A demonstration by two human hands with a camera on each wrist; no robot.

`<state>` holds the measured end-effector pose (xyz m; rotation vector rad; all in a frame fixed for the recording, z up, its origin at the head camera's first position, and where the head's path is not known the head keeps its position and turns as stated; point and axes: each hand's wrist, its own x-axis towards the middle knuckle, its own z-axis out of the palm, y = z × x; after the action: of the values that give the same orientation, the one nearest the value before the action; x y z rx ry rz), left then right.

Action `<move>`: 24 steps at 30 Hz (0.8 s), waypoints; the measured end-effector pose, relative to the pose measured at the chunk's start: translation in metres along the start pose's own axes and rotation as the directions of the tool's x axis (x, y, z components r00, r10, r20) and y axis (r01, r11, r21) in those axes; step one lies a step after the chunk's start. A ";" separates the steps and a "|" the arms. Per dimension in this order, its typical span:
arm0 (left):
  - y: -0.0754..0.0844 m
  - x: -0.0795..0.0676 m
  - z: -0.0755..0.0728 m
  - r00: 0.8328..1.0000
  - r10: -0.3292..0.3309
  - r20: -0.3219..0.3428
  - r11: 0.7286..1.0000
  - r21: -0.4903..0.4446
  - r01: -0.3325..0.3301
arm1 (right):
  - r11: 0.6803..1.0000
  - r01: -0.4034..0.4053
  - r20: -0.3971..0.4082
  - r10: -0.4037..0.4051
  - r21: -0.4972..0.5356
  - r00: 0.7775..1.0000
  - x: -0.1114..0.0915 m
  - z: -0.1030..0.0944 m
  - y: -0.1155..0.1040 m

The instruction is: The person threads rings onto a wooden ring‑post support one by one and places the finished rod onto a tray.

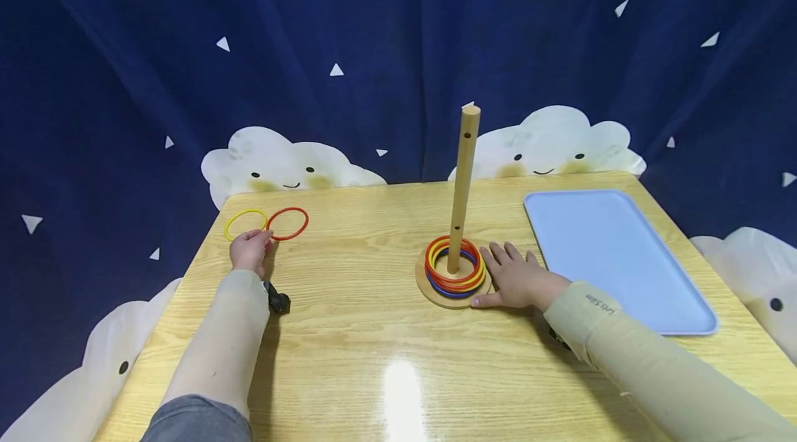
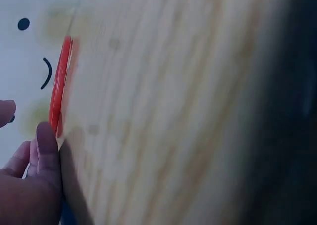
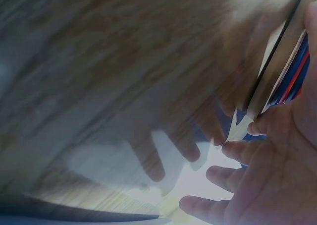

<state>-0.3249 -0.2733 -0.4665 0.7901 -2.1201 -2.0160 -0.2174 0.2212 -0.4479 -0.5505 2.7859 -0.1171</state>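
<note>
At the far left of the table, my left hand (image 1: pixel 250 250) reaches to a red ring (image 1: pixel 288 223) and a yellow ring (image 1: pixel 245 212) lying side by side. In the left wrist view its fingers (image 2: pixel 47 150) come right up to the red ring (image 2: pixel 60 84), with a gap between the digits. My right hand (image 1: pixel 513 279) lies with spread fingers against the right side of the round wooden base (image 1: pixel 432 293). From that base rises a wooden post (image 1: pixel 463 186). Several red, yellow and blue rings (image 1: pixel 454 285) are stacked loosely around its foot.
A light blue tray (image 1: pixel 610 255) lies on the right part of the wooden table (image 1: pixel 349 338), just beyond my right hand. Behind the table hangs a dark blue curtain (image 1: pixel 373 27) with white clouds and triangles.
</note>
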 end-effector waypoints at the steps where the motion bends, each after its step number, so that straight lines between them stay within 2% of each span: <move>1: -0.001 0.001 -0.002 1.000 -0.008 0.008 0.999 0.035 0.008 | 1.000 -0.001 -0.002 0.001 0.001 1.000 0.000 0.000 0.000; 5: -0.002 0.005 -0.004 0.999 -0.012 0.047 0.982 0.189 0.003 | 1.000 -0.009 -0.002 0.009 -0.007 1.000 -0.001 0.000 0.000; 8: -0.002 0.007 -0.002 1.000 0.002 0.020 0.960 0.280 -0.008 | 1.000 -0.009 0.007 0.009 -0.005 1.000 -0.001 0.000 0.000; 11: -0.003 0.008 0.002 0.999 0.033 -0.026 0.923 0.385 -0.021 | 1.000 -0.012 0.016 0.012 -0.003 1.000 0.000 0.000 -0.001; 14: -0.004 0.006 0.006 0.997 0.070 -0.041 0.878 0.477 -0.042 | 1.000 -0.012 0.013 0.012 -0.007 1.000 0.000 -0.001 -0.001; 16: -0.002 0.002 0.008 0.996 0.088 -0.018 0.848 0.526 -0.066 | 1.000 -0.009 0.015 0.009 -0.001 1.000 0.000 -0.002 -0.002; 21: 0.005 -0.007 0.015 0.986 0.114 0.120 0.770 0.617 -0.164 | 1.000 -0.009 0.024 0.009 0.014 1.000 0.001 0.000 -0.001; 22: 0.006 -0.007 0.016 0.984 0.114 0.135 0.758 0.628 -0.174 | 1.000 -0.010 0.024 0.010 0.013 1.000 0.001 0.000 -0.001; 24: 0.008 -0.006 0.020 0.986 0.091 0.141 0.756 0.635 -0.161 | 1.000 -0.010 0.021 0.010 0.010 1.000 0.000 0.000 0.000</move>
<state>-0.3305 -0.2533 -0.4596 0.5815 -2.8845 -1.2514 -0.2175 0.2208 -0.4480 -0.5323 2.7655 -0.1228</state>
